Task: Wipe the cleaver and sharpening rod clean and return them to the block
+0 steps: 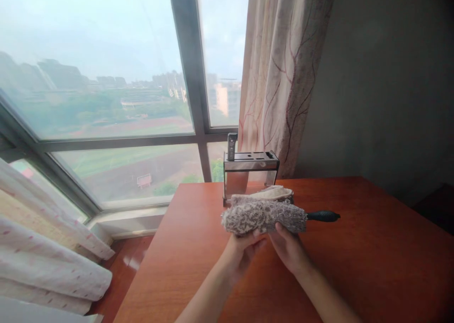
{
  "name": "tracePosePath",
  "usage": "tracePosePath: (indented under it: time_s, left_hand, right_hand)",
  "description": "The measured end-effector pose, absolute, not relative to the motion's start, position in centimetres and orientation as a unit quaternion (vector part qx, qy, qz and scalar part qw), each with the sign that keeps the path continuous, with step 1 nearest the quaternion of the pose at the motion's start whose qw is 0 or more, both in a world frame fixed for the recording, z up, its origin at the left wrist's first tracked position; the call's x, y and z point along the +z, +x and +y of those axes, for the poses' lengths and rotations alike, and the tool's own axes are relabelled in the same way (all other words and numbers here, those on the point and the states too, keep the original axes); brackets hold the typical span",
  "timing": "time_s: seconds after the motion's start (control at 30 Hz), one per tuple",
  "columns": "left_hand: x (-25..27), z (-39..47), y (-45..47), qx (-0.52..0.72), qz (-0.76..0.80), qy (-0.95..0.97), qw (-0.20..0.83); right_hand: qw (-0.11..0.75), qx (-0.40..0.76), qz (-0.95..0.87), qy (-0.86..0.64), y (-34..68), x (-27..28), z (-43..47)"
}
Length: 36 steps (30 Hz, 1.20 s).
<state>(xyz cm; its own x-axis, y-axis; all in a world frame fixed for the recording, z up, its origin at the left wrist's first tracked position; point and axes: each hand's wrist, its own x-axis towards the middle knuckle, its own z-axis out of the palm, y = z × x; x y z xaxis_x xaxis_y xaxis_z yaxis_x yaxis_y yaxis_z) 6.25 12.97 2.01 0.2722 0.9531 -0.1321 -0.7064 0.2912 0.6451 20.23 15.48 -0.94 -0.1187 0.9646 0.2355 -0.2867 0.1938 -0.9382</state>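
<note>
A fluffy grey-and-white duster (264,216) lies crosswise in front of me, its black ribbed handle (323,216) sticking out to the right. My left hand (244,249) grips the underside of the fluffy head near its middle, fingers curled. Close beside it, my right hand (288,247) holds the head a little further right, thumb pressed against the pile; its other fingers are mostly hidden. Just behind the duster is a folded beige and grey cloth item (276,193), partly covered by it.
On the reddish wooden table (354,266), a metal frame (251,162) with a dark upright grip stands behind the cloth. A patterned curtain (283,77) hangs beyond the far edge. Large windows (106,77) and another curtain (42,261) are at the left.
</note>
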Motion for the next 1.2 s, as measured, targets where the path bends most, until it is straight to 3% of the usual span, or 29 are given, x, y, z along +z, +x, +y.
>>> tracePosePath:
  time_s: [0.13,0.33,0.57,0.63,0.83,0.93,1.2]
  left_hand:
    - [1.8,14.3,4.8,0.551,0.345,0.268,0.711]
    - [1.7,15.6,3.2,0.582,0.435,0.416,0.547]
    - [1.0,14.7,4.4,0.431,0.438,0.627,0.479]
    - [0.8,14.2,5.0,0.375,0.433,0.655,0.492]
    - [-0.4,13.0,6.9,0.265,0.369,0.579,0.677]
    - [-1.3,12.9,7.5,0.293,0.393,0.564,0.664]
    - [-0.9,12.8,8.2,0.422,0.465,0.623,0.466]
  right_hand:
    - [0.665,0.579,-0.366,-0.298,23.3,-0.2,16.9]
    - [0.685,0.588,-0.291,-0.316,25.5,-0.4,17.7]
    - [0.677,0.623,-0.233,-0.315,25.1,-0.7,17.6]
    - [0.68,0.627,-0.213,-0.313,25.1,-0.4,17.6]
    - [0.667,0.658,-0.169,-0.305,24.8,0.6,17.3]
    - [0.634,0.684,-0.18,-0.313,24.3,0.4,17.2]
    - [0.638,0.632,-0.224,-0.378,22.5,0.2,16.3]
